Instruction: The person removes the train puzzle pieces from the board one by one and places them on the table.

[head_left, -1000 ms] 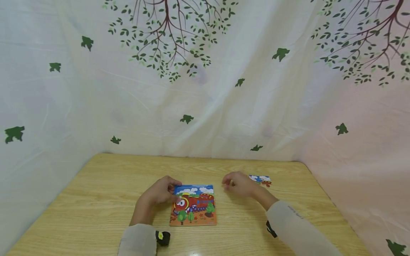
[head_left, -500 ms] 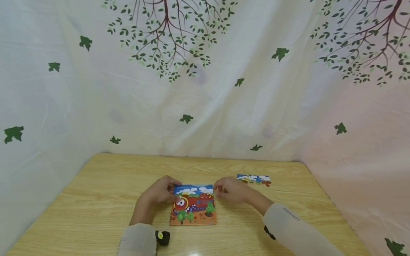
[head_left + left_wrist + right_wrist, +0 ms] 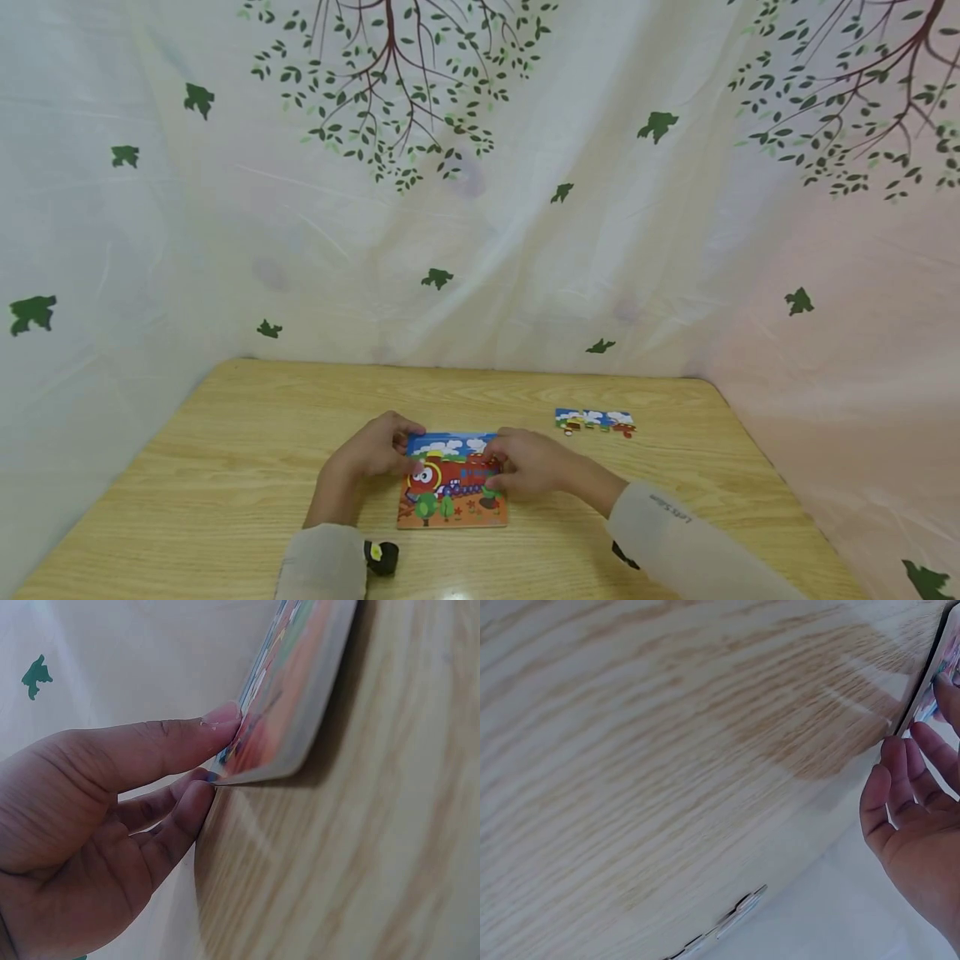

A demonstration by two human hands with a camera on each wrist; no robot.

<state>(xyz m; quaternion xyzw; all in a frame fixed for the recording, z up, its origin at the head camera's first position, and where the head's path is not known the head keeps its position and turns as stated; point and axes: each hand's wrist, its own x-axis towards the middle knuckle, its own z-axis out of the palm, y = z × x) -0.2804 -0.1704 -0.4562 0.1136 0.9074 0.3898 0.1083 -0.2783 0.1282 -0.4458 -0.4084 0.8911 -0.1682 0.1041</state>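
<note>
1. Left sleeve: pale, over the wood-grain table.
2. Left hand: grasping the picture board by its left side, thumb on the face, fingertips at the edge. Black band at that wrist.
3. Picture board: on the table between both hands, face up; red train with eyes, green trees, blue sky with clouds.
4. Right hand: at the board's right side, fingers bent, thumb touching the face. Wrist view cuts it off, so can't tell if it's pinching or just touching.
5. Puzzle pieces: short row beyond the right hand, well apart from the board; sky and clouds along the top.
6. Right sleeve: pale, dark lettering.
</note>
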